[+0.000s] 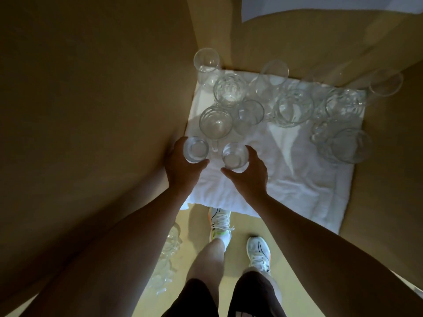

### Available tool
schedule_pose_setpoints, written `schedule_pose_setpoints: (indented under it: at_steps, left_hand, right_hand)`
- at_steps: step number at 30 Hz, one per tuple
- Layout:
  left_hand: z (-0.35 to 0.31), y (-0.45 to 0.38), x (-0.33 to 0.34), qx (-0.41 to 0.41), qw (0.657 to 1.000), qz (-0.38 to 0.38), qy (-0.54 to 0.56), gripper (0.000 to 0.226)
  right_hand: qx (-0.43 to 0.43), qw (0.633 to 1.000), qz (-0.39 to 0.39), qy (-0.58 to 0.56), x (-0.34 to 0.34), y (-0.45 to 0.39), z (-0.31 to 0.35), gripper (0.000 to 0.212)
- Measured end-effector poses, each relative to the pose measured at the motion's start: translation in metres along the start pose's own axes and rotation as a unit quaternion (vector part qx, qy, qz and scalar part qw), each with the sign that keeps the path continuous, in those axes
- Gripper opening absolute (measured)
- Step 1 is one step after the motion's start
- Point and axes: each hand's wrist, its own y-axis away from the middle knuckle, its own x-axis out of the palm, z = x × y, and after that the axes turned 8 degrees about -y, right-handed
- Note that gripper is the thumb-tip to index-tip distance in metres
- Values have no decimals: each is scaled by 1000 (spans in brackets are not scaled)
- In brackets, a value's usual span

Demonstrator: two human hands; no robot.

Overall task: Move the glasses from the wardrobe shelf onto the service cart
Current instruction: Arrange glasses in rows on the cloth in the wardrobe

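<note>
Below, both hands grip tumblers on the cloth (286, 179): left hand (180, 164) curled round left glass (196, 149) hard against the wall at 9 o'clock; right hand (248, 171) round right glass (235, 156). Bare cloth toward 4 o'clock; other glasses (295, 107) crowd 12.

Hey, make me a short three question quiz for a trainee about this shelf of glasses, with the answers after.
1. True or false: each hand grips its own glass.
2. What lies under the glasses on the shelf? A) white cloth B) metal tray C) newspaper
3. Which held glass sits closer to the wardrobe's side wall?

Key:
1. True: left hand grips the left glass; right hand grips the right glass.
2. A, white cloth.
3. The left glass.
</note>
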Motion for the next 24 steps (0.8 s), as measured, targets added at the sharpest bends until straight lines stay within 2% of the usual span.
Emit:
schedule_pose_setpoints:
  at_steps: [4,9,13,16,20,24]
  left_hand:
    - [-6,21,-11,-20,1000,18,-5,71]
    - [-33,44,-41,-16,1000,-1,-14,70]
    - [-62,63,-71,-2,999,-8,35,65]
    - [-89,78,-96,22,998,-26,56,62]
    - [-128,107,-130,32,993,-62,90,66]
    - [-165,141,-172,60,987,-92,116,75]
  right_hand:
    - [1,1000,2,13,-16,11,4,87]
    - [-19,1000,-14,3,-46,34,24,81]
    - [-24,1000,-17,0,-77,53,55,85]
    - [-52,998,-41,-25,-105,69,84,72]
    - [-71,995,-53,-55,-146,94,124,78]
    - [-145,985,-75,-48,-188,124,161,73]
